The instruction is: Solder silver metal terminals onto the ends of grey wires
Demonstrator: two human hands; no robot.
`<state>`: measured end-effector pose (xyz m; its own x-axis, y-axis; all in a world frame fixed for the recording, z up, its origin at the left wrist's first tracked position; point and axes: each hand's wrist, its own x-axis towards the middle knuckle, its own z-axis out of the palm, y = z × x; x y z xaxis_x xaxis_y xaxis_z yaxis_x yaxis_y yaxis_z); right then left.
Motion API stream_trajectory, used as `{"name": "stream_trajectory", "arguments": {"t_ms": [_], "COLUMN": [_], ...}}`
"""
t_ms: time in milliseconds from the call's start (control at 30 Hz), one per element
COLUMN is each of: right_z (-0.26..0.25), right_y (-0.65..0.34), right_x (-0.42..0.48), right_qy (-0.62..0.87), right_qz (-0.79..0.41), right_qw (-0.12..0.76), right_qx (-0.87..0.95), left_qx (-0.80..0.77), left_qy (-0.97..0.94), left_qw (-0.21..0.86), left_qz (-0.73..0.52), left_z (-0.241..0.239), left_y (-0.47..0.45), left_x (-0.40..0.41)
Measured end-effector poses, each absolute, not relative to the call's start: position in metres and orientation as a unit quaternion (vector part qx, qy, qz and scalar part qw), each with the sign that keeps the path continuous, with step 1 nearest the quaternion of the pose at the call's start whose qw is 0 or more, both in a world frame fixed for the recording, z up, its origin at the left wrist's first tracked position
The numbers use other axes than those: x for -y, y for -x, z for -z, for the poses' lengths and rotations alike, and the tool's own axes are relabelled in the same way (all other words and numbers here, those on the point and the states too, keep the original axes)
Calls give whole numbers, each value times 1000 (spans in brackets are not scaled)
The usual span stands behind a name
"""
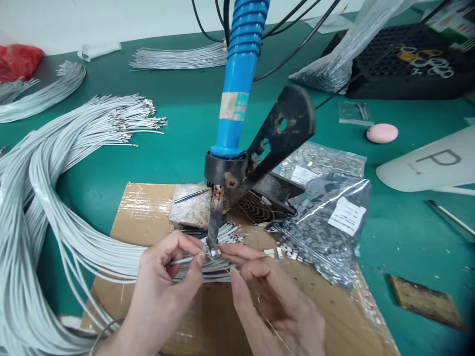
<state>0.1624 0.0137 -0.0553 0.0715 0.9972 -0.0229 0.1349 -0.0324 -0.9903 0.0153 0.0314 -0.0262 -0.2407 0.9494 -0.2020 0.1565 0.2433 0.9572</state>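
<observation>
A blue soldering iron [237, 74] is clamped in a black metal bracket [282, 126], its dark tip [214, 225] pointing down at the work. Just left of the tip, my left hand [168, 282] pinches a white wire between thumb and forefinger. A small silvery metal piece [215, 252] sits at the wire's end, under the tip. My right hand [274, 296] is closed on a thin solder wire [276, 332], which runs through the fingers up to the tip. Beneath both hands lie more white wires [217, 277] on a cardboard sheet [143, 210].
Thick bundles of white wires [85, 217] curve along the left side. A small black fan [260, 202] stands behind the tip, beside plastic bags of metal pieces [315, 232]. Loose pieces [280, 252] lie nearby. To the right are a brown block [425, 300] and a white pitcher-like vessel [426, 158].
</observation>
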Motion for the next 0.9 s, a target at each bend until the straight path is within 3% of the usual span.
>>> {"name": "stream_trajectory", "arguments": {"t_ms": [900], "right_z": [39], "right_y": [-154], "right_x": [-20], "right_qy": [568], "right_qz": [-485], "right_qw": [521], "right_qx": [413], "left_qx": [-649], "left_qy": [-390], "left_qw": [460], "left_qz": [-464], "left_z": [17], "left_y": [-15], "left_x": [-38]}}
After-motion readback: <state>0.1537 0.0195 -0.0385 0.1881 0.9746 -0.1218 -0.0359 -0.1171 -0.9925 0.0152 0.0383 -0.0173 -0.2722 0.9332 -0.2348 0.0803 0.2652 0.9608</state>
